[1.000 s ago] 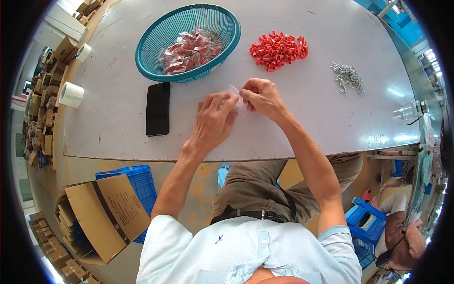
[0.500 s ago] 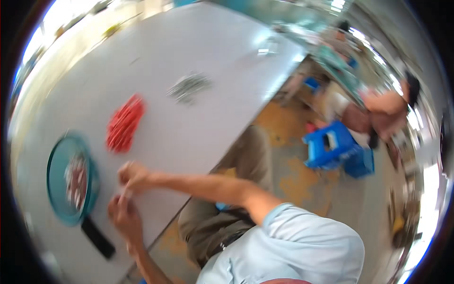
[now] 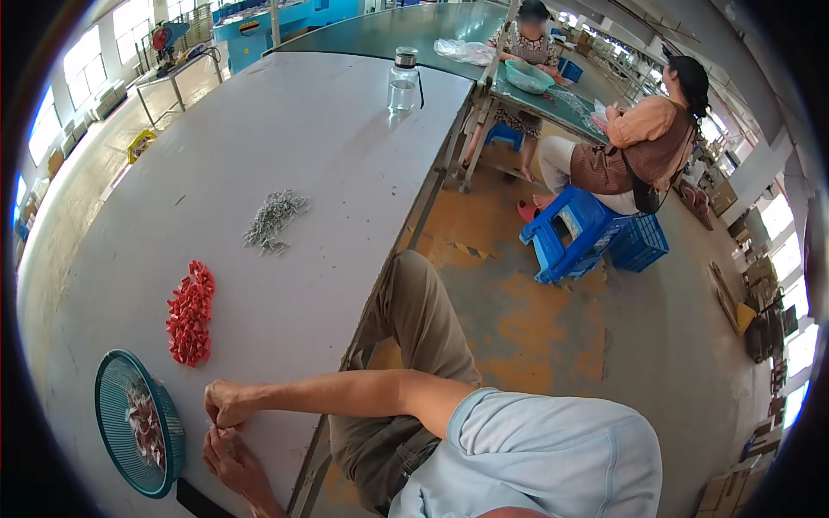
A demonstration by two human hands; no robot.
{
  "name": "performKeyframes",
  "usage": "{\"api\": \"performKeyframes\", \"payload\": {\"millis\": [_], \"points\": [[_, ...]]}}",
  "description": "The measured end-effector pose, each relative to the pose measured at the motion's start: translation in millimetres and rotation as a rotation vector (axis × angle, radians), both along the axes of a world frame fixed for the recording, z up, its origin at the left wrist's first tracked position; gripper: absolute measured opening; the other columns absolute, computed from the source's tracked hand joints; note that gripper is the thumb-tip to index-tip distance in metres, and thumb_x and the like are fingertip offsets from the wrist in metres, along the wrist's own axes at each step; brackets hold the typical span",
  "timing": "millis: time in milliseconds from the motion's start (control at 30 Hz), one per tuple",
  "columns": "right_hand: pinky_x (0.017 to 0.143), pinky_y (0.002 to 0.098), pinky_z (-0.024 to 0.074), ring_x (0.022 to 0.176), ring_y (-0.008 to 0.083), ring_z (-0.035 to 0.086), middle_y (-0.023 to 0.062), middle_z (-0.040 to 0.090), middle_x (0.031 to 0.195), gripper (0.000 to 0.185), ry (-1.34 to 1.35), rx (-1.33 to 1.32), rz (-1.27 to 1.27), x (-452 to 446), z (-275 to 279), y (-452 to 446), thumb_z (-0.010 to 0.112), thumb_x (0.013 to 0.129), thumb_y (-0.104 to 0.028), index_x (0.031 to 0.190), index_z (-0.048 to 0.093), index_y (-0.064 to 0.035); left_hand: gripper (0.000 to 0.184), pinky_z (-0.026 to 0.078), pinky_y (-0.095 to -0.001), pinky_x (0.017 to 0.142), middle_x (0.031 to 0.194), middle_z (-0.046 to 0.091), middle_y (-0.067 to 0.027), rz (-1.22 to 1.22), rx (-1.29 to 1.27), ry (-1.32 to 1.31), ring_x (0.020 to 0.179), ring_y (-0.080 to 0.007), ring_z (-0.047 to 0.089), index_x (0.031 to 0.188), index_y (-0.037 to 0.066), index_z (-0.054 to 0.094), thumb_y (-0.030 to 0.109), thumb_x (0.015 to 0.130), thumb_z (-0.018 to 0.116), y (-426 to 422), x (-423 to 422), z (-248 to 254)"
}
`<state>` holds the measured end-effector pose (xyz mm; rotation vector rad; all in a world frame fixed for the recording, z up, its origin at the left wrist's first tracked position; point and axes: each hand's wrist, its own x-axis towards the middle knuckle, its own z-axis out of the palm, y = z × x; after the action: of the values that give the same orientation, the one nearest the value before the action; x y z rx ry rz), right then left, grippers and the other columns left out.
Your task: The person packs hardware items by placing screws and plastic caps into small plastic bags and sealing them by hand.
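My right hand (image 3: 229,404) and my left hand (image 3: 231,462) meet over the near edge of the table, fingertips pinched together. Whatever sits between their fingers is too small and hidden to make out. Just left of them, a green plastic basket (image 3: 166,413) is tilted in my view, with small red and silvery pieces (image 3: 145,427) inside. Above my hands lies a heap of small red plastic pieces (image 3: 190,315). Further up the table is a loose pile of thin silvery metal pieces (image 3: 275,220).
A flat black object (image 3: 203,501) lies beside the basket. A clear bottle (image 3: 402,86) stands at the table's far end. Two people (image 3: 643,129) sit at another table at right, near a blue stool (image 3: 574,231) and a blue crate (image 3: 639,243).
The view has swung and sharpened, so the table's things sit lower in it and the bottle shows clearly. My hands stay close together beside the basket.
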<state>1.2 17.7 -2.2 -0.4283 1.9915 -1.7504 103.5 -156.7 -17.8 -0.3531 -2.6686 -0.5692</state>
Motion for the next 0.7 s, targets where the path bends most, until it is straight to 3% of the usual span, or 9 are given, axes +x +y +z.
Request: {"api": "performKeyframes", "payload": {"millis": [233, 400, 700], "points": [[0.049, 0.0335, 0.0581, 0.056, 0.0228, 0.072, 0.0173, 0.071, 0.069, 0.009, 0.011, -0.053, -0.036, 6.4, 4.3, 0.9, 0.067, 0.077, 0.002, 0.079, 0.07, 0.0094, 0.039, 0.045, -0.0501, 0.106, 0.132, 0.063, -0.0207, 0.041, 0.024, 0.001, 0.124, -0.0407, 0.058, 0.135, -0.002, 0.063, 0.012, 0.099, 0.066, 2.4, 2.0, -0.3], [0.048, 0.0332, 0.0579, 0.061, 0.0225, 0.073, 0.0153, 0.073, 0.071, 0.007, 0.017, -0.079, -0.071, 5.5, 0.7, 0.7, 0.068, 0.076, 0.003, 0.078, 0.071, 0.0087, 0.023, 0.049, -0.0479, 0.1, 0.126, 0.066, -0.0182, -0.021, -0.038, 0.045, 0.118, -0.039, 0.061, 0.119, -0.002, 0.07, 0.012, 0.104, 0.061, 4.0, 0.8, 4.7], [0.045, 0.0341, 0.0546, 0.056, 0.0208, 0.069, 0.0171, 0.071, 0.078, 0.009, 0.181, -0.142, -0.16, 11.5, -3.8, 3.3, 0.065, 0.075, 0.01, 0.084, 0.068, 0.0087, 0.022, 0.049, -0.0481, 0.099, 0.123, 0.066, -0.0188, 0.002, -0.062, 0.129, 0.116, -0.0389, 0.061, 0.118, -0.004, 0.07, 0.01, 0.103, 0.061, 6.5, 0.6, 0.0]]}}
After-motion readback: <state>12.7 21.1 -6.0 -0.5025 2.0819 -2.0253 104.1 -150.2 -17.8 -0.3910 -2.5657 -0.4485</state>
